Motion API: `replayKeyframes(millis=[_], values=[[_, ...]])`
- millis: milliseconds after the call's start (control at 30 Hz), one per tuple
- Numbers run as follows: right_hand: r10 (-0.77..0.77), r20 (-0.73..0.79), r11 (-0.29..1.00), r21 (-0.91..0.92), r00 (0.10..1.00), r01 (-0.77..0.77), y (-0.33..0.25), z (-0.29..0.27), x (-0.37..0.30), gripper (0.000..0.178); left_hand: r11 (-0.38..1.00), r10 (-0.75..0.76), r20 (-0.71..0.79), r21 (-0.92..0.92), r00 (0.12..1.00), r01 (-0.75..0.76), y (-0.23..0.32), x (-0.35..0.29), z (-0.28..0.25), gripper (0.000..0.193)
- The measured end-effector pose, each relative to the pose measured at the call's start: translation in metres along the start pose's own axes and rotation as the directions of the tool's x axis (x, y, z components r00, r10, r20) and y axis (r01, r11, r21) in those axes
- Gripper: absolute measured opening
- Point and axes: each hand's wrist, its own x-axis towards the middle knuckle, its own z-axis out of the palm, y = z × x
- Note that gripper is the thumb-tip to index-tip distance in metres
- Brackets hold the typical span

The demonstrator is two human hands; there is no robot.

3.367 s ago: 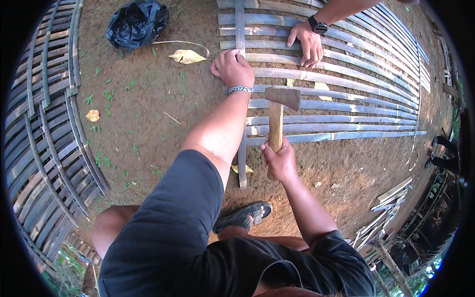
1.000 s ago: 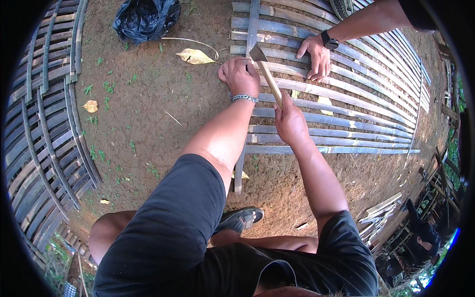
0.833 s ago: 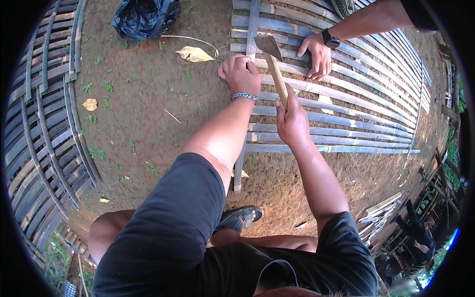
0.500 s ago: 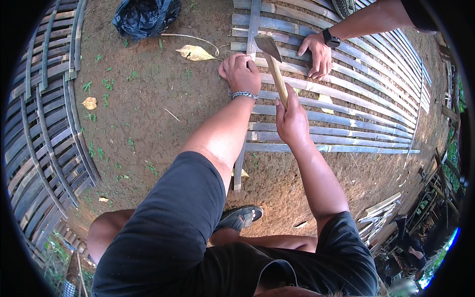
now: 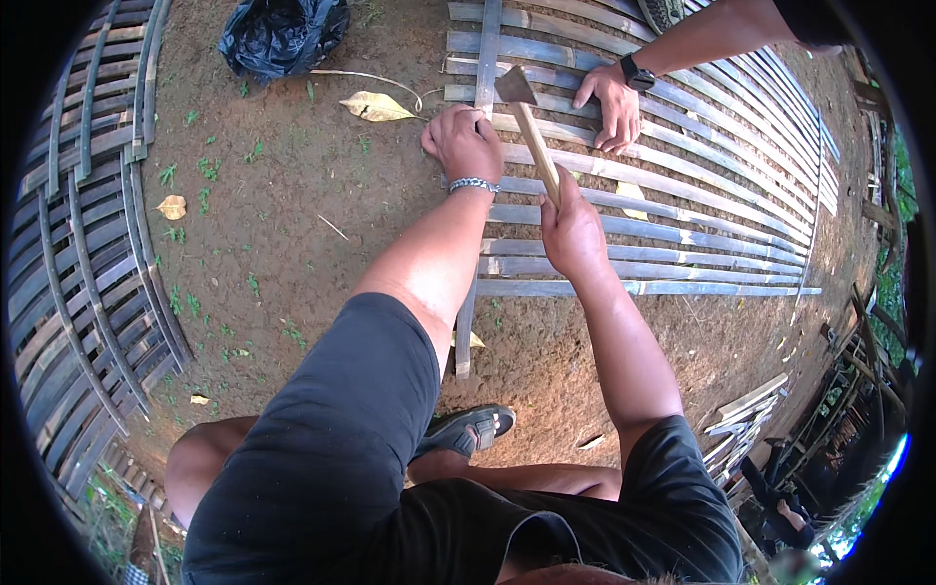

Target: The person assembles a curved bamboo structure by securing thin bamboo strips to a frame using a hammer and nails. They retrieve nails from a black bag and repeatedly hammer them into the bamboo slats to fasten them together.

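My right hand (image 5: 573, 232) is wrapped round the wooden handle of a hatchet (image 5: 532, 142). Its wedge-shaped metal head is held over the bamboo frame, just right of my left hand. My left hand (image 5: 465, 146), with a chain bracelet at the wrist, rests closed on the crosspiece (image 5: 488, 54) at the left ends of the bamboo slats (image 5: 643, 230). Its fingertips are curled and partly hidden, so what they pinch does not show. Another person's hand (image 5: 612, 109), wearing a dark watch, lies spread on the slats to the right.
A second slatted bamboo panel (image 5: 93, 253) lies at the left. At the top left sits a black plastic bag (image 5: 283, 39) near a dry yellow leaf (image 5: 376, 106). A pile of cut strips (image 5: 746, 414) is at the lower right. My sandalled foot (image 5: 468, 429) stands below the frame.
The whole view has shifted slightly. The hatchet's head has lifted a little and turned in my right hand. My left hand and the other person's hand keep their places on the frame.
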Motion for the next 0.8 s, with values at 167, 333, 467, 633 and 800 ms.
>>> replayKeyframes(millis=[167,333,467,633,800], values=[[0.061,-0.054,0.996,0.067,0.997,-0.058,-0.009,-0.014,-0.022,0.050,0.996,-0.024,0.106,0.090,0.994,0.015,0.005,0.003,-0.011,0.017],[0.087,-0.025,0.992,0.097,0.996,-0.084,-0.014,-0.013,-0.032,0.050,0.937,-0.152,0.224,0.341,0.963,0.069,0.019,-0.013,-0.032,0.047],[0.024,-0.044,0.994,0.106,0.999,-0.019,-0.022,-0.005,-0.024,0.050,0.893,-0.238,0.253,0.436,0.938,0.109,0.008,-0.019,-0.031,0.059],[-0.013,0.013,0.998,0.068,1.000,0.013,-0.006,0.016,-0.008,0.052,0.867,-0.281,0.356,0.492,0.891,0.077,0.022,-0.015,-0.036,0.057],[-0.034,0.038,0.998,0.048,0.999,0.032,-0.005,0.016,0.000,0.051,0.873,-0.286,0.332,0.476,0.899,0.102,0.012,-0.016,-0.033,0.057]])
